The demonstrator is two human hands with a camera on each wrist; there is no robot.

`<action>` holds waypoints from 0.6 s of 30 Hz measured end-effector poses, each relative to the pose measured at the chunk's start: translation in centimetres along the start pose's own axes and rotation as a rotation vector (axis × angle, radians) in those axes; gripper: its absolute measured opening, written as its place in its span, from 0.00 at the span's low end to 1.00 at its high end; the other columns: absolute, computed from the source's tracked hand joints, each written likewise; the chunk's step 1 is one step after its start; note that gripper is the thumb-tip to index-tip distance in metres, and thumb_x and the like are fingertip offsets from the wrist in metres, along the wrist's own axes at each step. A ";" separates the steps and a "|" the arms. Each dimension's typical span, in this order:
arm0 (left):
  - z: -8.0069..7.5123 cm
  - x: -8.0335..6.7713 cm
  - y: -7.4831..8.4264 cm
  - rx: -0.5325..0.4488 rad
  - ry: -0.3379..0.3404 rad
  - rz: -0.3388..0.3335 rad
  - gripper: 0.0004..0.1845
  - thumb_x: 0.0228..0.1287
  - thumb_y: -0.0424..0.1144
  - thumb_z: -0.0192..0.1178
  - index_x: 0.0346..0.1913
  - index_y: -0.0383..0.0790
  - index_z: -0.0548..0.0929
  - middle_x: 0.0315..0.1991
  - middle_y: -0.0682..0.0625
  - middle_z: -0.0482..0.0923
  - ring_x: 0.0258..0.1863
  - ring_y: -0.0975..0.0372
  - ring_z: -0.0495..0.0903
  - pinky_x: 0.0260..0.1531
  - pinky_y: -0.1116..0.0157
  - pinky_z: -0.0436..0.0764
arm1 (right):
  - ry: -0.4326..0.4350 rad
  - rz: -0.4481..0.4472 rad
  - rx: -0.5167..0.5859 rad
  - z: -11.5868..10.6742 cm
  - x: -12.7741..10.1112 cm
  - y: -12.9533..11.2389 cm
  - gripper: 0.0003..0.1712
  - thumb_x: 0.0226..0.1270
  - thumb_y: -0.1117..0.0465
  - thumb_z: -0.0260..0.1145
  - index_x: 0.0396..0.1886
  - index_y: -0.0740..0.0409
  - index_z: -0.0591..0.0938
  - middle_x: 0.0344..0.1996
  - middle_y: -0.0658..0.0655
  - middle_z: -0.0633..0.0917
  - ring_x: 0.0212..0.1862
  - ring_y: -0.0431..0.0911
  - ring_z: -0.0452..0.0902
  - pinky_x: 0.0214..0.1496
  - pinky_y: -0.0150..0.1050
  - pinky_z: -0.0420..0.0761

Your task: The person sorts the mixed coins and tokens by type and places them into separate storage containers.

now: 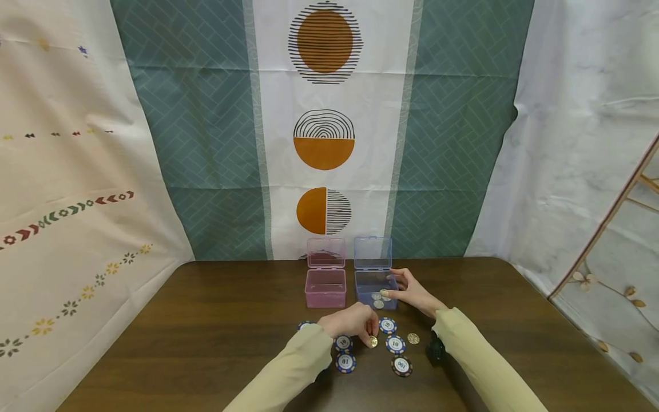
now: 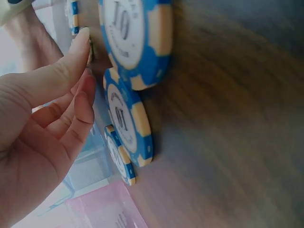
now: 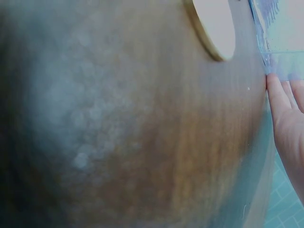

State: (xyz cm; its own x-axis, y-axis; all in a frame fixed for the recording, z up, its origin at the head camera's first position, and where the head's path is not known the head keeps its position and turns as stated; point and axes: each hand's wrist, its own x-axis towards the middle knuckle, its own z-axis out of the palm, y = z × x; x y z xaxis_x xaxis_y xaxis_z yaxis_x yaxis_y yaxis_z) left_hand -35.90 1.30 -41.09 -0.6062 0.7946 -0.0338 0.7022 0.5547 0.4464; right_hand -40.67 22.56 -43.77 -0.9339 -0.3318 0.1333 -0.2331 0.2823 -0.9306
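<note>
My left hand (image 1: 355, 321) reaches down among the poker chips and pinches a gold coin (image 1: 373, 341) at its fingertips. In the left wrist view the thumb (image 2: 78, 45) covers most of that coin. At the right side of the open blue plastic box (image 1: 364, 300) is my right hand (image 1: 413, 293), its thumb over the wall and its other fingers stretched toward the back corner. Several coins (image 1: 378, 304) lie inside the box. In the right wrist view straight fingers (image 3: 280, 97) touch the clear box wall.
An open pink box (image 1: 325, 300) stands left of the blue one. Blue-edged chips (image 1: 395, 344) and a black-edged chip (image 1: 401, 366) lie in front, with another gold coin (image 1: 413, 339) near the right forearm. Behind the dark wooden table (image 1: 231, 297) hangs a patterned curtain (image 1: 206, 143).
</note>
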 end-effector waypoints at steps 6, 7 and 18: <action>0.2 0.1 -0.2 0.018 0.018 0.018 0.10 0.40 0.32 0.72 0.24 0.41 0.79 0.18 0.59 0.72 0.18 0.71 0.70 0.19 0.77 0.70 | -0.005 0.013 0.017 0.0 0.1 0.0 0.42 0.57 0.59 0.67 0.64 0.64 0.53 0.63 0.68 0.55 0.64 0.63 0.48 0.59 0.57 0.54; 0.2 0.1 -0.2 0.019 0.020 0.021 0.10 0.40 0.32 0.72 0.24 0.41 0.79 0.18 0.59 0.72 0.18 0.71 0.70 0.19 0.77 0.70 | -0.002 0.012 0.013 -0.1 0.2 0.4 0.42 0.57 0.59 0.67 0.64 0.63 0.53 0.63 0.67 0.56 0.64 0.62 0.48 0.59 0.57 0.54; 0.0 -0.3 -0.4 -0.101 0.058 0.008 0.11 0.41 0.31 0.72 0.22 0.42 0.77 0.17 0.58 0.71 0.18 0.70 0.69 0.19 0.75 0.71 | -0.012 0.010 0.040 0.3 -0.8 -2.0 0.40 0.58 0.64 0.65 0.63 0.69 0.52 0.62 0.72 0.54 0.63 0.66 0.46 0.59 0.59 0.53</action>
State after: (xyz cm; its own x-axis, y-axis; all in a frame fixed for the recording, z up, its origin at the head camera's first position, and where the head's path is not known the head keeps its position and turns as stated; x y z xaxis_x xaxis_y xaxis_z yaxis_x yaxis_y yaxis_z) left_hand -36.00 0.79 -41.25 -0.6232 0.7818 0.0212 0.6678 0.5179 0.5347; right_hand -39.31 21.97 -42.10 -0.9326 -0.3402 0.1204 -0.2130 0.2496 -0.9446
